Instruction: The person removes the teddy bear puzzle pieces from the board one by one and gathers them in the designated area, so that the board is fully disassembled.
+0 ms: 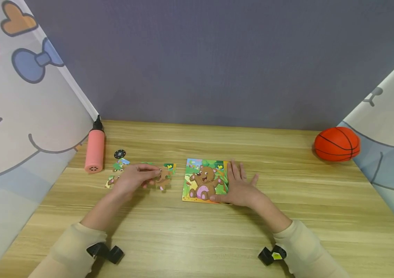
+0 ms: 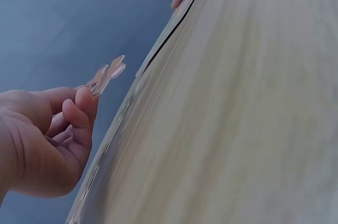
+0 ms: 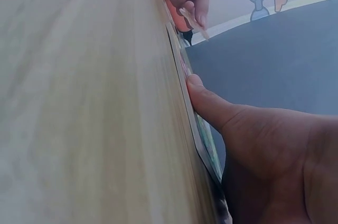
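Observation:
My left hand [image 1: 132, 179] pinches a brown jigsaw piece [image 2: 110, 73] between thumb and fingertips, lifted above the table in the left wrist view. Several loose jigsaw pieces [image 1: 110, 180] lie around and partly under that hand. Right of it is a square puzzle board [image 1: 188, 195] with a brown bear picture [image 1: 206, 177] on a green background. My right hand [image 1: 240, 190] rests on the board's right edge, fingers spread and extended, thumb near the bottom edge. This hand covers part of the picture's right side. In the right wrist view the thumb [image 3: 203, 94] presses on the board's face.
A pink bottle [image 1: 95, 150] with a black nozzle lies at the table's left side, with a round black disc [image 1: 119, 154] near it. At the far right sits an orange-red toy basketball [image 1: 337, 144]. A grey panel [image 1: 218, 65] stands along the back of the wooden table [image 1: 197, 239].

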A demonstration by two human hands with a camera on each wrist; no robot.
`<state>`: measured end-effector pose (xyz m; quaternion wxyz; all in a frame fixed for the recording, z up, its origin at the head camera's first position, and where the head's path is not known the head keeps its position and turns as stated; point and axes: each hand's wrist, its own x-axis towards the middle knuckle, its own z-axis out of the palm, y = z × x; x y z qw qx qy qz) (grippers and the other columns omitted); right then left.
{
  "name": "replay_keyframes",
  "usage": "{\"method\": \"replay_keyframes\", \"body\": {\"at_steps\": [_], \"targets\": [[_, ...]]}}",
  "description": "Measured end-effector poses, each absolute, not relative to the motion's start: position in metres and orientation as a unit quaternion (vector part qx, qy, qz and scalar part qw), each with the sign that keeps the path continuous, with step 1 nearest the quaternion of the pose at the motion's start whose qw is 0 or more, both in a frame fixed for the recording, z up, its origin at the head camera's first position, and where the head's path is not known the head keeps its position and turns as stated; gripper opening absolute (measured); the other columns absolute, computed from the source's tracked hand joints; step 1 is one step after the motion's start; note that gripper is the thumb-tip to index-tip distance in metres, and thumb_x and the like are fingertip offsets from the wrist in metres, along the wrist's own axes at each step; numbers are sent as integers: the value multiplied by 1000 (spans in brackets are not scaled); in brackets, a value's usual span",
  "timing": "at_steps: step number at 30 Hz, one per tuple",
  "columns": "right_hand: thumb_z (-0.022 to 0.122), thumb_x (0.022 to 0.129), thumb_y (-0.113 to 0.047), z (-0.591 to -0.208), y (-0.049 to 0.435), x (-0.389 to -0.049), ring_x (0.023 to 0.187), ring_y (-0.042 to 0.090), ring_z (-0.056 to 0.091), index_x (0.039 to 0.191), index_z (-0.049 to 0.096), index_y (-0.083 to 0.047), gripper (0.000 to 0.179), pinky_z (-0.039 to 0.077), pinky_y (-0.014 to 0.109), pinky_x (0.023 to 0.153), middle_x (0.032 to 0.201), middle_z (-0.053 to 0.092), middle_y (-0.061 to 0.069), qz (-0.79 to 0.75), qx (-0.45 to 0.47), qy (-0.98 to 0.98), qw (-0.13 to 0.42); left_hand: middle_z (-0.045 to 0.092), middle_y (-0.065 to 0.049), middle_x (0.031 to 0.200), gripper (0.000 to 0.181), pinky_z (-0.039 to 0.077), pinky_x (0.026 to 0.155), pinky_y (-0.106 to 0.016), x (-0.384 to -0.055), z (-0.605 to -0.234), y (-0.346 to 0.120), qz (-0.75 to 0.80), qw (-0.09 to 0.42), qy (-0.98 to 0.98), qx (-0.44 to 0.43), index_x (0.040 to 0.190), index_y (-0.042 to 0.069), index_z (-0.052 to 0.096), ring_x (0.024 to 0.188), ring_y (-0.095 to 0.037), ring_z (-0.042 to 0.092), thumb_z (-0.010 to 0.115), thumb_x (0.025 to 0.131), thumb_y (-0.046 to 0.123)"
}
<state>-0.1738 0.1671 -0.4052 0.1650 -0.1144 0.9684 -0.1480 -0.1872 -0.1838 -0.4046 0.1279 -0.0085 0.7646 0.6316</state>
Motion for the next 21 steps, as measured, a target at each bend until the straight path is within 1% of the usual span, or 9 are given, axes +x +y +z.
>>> {"method": "replay_keyframes", "body": {"at_steps": [7, 12, 15, 21], "targets": [[60, 77, -84, -406, 168, -174, 149, 43, -18, 160, -8, -5, 134, -11, 84, 99, 167, -15, 14, -131, -108, 971, 170, 71, -4, 81, 33, 47, 54, -21, -184, -402, -199, 620, 127, 774, -10, 120, -8, 68, 64, -8, 61, 72, 95, 14], [59, 77, -85, -407, 168, -175, 149, 42, -19, 160, -9, -6, 134, -12, 84, 98, 167, -16, 13, -126, -109, 971, 174, 71, -2, 89, 31, 45, 53, -20, -183, -404, -213, 603, 127, 787, -10, 117, -6, 70, 63, -7, 59, 73, 95, 15], [59, 78, -84, -406, 167, -175, 149, 42, -18, 160, -9, -6, 133, -12, 84, 99, 167, -15, 13, -126, -109, 970, 175, 71, -2, 88, 29, 44, 52, -20, -182, -404, -220, 595, 129, 793, -18, 115, -5, 71, 61, -7, 57, 73, 95, 16], [61, 78, -83, -405, 167, -174, 149, 41, -19, 160, -9, -6, 133, -12, 83, 99, 167, -15, 13, -135, -107, 969, 176, 69, -2, 88, 31, 43, 52, -20, -179, -404, -230, 588, 145, 796, -15, 115, -7, 70, 60, -8, 56, 73, 95, 15]]}}
